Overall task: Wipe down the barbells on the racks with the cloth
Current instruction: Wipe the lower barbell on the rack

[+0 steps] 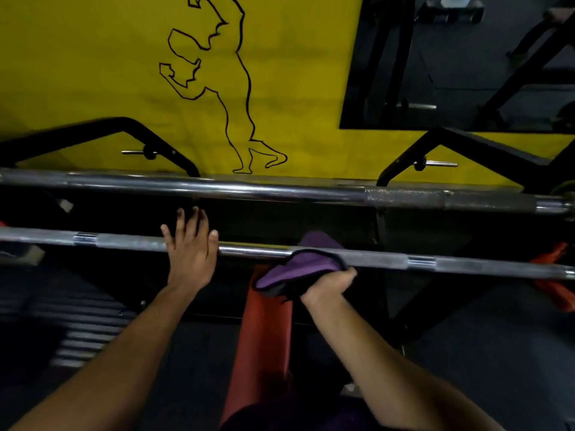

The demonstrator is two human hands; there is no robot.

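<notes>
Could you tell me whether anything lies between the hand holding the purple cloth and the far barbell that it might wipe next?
Nothing visible does. The right hand grips the purple cloth draped over the near chrome barbell; only a dark open gap separates it from the far chrome barbell.

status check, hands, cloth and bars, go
Left hand open, resting on near barbell. Right hand grips purple cloth, draped over that bar. Far barbell untouched. Nothing in the way.
</notes>
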